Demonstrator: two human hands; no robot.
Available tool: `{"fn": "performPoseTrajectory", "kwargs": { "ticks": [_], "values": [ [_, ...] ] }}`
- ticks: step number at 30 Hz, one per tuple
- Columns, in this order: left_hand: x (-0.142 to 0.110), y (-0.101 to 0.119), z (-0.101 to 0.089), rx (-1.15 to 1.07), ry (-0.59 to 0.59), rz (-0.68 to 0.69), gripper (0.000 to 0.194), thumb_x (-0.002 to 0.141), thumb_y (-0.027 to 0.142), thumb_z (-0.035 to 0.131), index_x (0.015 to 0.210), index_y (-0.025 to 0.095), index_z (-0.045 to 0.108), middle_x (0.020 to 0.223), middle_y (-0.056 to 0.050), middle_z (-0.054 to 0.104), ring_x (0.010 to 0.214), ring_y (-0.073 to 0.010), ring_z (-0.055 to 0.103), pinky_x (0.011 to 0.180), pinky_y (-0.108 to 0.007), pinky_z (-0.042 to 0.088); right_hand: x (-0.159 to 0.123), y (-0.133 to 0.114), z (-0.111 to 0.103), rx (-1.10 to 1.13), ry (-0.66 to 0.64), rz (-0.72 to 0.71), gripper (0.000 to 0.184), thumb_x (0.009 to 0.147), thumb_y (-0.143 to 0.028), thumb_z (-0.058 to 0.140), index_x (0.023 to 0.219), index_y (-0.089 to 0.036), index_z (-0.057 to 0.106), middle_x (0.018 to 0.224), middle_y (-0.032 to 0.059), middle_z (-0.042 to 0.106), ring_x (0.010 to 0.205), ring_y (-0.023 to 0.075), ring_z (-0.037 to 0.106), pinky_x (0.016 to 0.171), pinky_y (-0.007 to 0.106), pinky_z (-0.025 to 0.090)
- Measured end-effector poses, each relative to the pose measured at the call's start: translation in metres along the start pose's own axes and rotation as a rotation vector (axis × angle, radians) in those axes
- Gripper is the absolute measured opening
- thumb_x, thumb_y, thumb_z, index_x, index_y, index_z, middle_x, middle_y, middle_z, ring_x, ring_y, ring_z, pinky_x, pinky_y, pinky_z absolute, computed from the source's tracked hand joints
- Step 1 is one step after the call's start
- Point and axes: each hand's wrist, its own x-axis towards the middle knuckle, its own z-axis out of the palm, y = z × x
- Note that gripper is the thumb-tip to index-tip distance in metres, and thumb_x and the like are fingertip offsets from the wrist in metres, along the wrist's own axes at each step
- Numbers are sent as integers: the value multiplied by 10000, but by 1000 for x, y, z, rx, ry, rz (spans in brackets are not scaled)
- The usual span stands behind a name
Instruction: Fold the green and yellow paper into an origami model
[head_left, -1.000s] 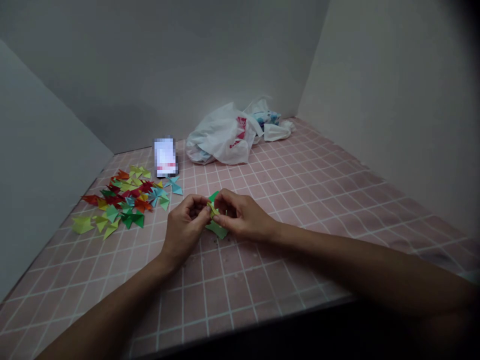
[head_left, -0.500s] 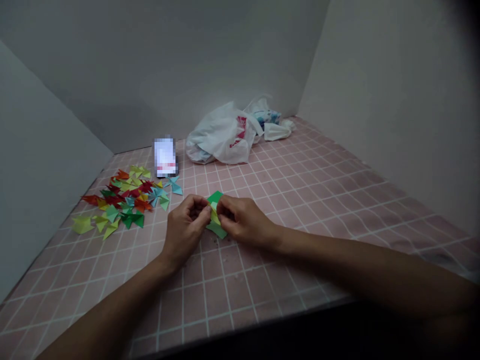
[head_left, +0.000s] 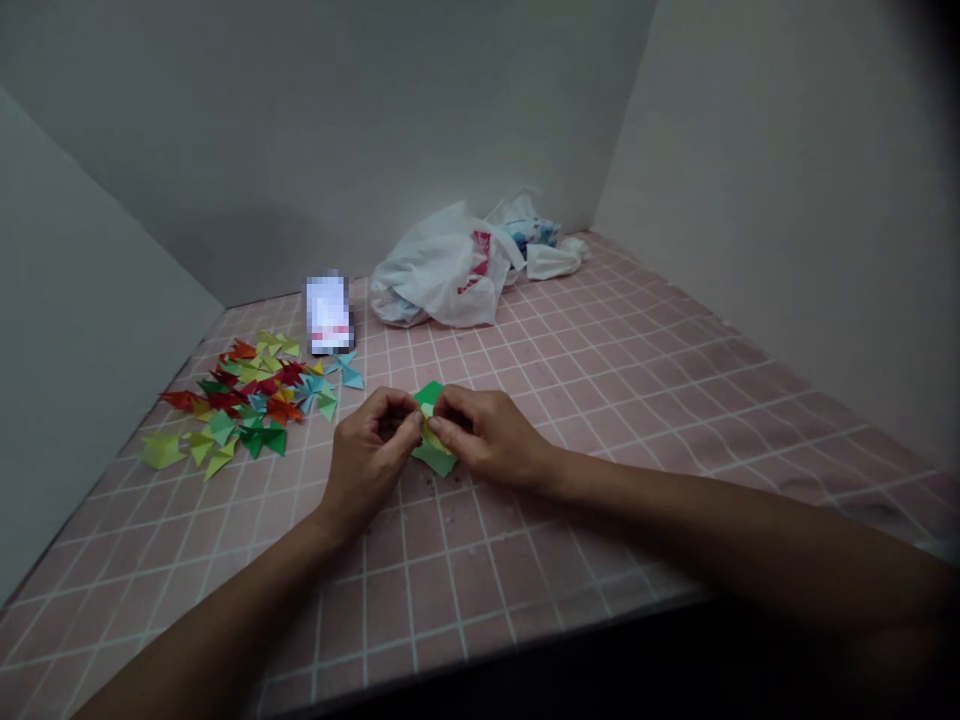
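We see a pair of bare hands working over a surface (head_left: 540, 560) covered in pink with a grid of pale lines. Between the hands we find a small piece of yellow paper (head_left: 430, 434), partly hidden by the fingers. The left hand (head_left: 369, 436) pinches its left edge, the thumb and forefinger closed narrowly on it; the right hand (head_left: 495, 438) grips it from the other side, its thumb and forefinger likewise drawn together. We cannot make out the exact fold of the paper at this scale.

Directly behind and below the yellow paper we note a darker green paper (head_left: 430, 391) on the far side and a light green paper (head_left: 435, 461) on the near side, each partly covered.

To the left of the hands we observe a loose cluster of folded papers (head_left: 259, 380) in red, orange, yellow, green and light blue, many with pointed ends and several overlapping. Just beyond this cluster we see an upright device (head_left: 328, 314) with a bright, pixelated screen. Farther back, near the rear wall (head_left: 360, 120), we find a crumpled white plastic bag (head_left: 439, 270) with red markings, and beside it a blue-patterned bundle (head_left: 536, 233) and a white crumpled item (head_left: 553, 262).
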Motion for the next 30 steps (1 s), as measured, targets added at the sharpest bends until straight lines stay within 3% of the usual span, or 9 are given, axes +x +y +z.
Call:
{"fn": "performPoseTrajectory", "kwargs": {
  "ticks": [3,12,22,30],
  "values": [
    [0,1,1,-24,-13,6,103,839,284,678,834,190,635,732,13,633,635,-128,617,606,-245,505,5,2,-5,112,32,65,149,890,-266,555,773,-176,537,707,-10,546,657,121,484,617,267,353],
    [-1,4,3,-96,-26,-13,128,814,292,701,833,183,638,725,10,646,632,-128,631,606,-240,518,9,14,-1,366,-70,171,129,813,-282,633,788,-164,586,705,-23,558,648,109,498,587,243,388],
    [1,2,2,-191,-57,-57,164,836,332,704,882,179,665,755,5,654,668,-126,623,626,-238,520,10,10,-2,298,-70,159,57,821,-167,596,765,-155,598,685,-25,565,631,102,500,579,239,373],
    [1,2,1,-11,-23,-20,141,836,305,697,790,173,677,695,2,658,632,-125,611,600,-238,490,7,9,0,168,-48,72,121,844,-173,586,725,-165,563,682,-20,562,643,110,499,609,259,355]
  ]
}}
